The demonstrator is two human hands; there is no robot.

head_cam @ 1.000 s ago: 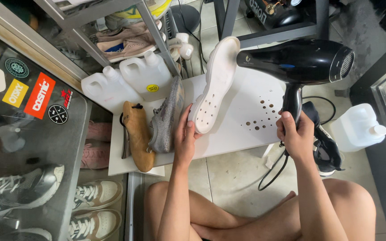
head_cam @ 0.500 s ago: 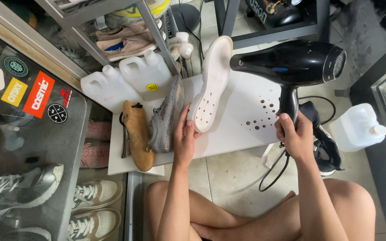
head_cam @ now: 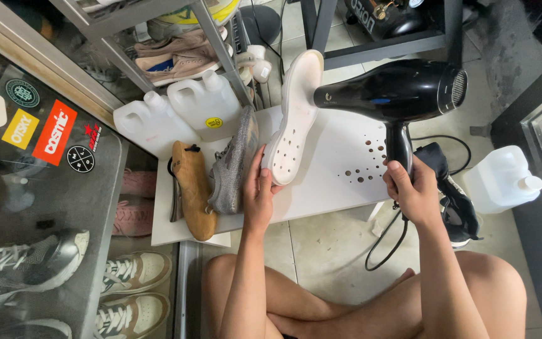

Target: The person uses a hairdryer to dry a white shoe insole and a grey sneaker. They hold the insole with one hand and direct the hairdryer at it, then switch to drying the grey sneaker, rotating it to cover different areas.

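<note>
My left hand (head_cam: 258, 188) grips the heel end of a white shoe sole (head_cam: 294, 119) and holds it up on end over a white board (head_cam: 340, 176). My right hand (head_cam: 412, 188) is closed on the handle of a black hair dryer (head_cam: 390, 91), whose nozzle points left at the upper part of the sole, almost touching it. Left of my left hand, a grey knit shoe upper (head_cam: 230, 163) and a tan suede shoe (head_cam: 192, 188) lie on the board. I sit cross-legged on the tiled floor.
Two white plastic jugs (head_cam: 180, 113) stand behind the board, another white jug (head_cam: 503, 179) at the right. A black shoe (head_cam: 453, 194) lies by my right hand. A glass cabinet (head_cam: 39, 188) with stickers and sneakers is at left. A metal shelf (head_cam: 177, 37) holds shoes.
The hair dryer has shifted left, closer to the sole. The sole stays upright in my left hand.
</note>
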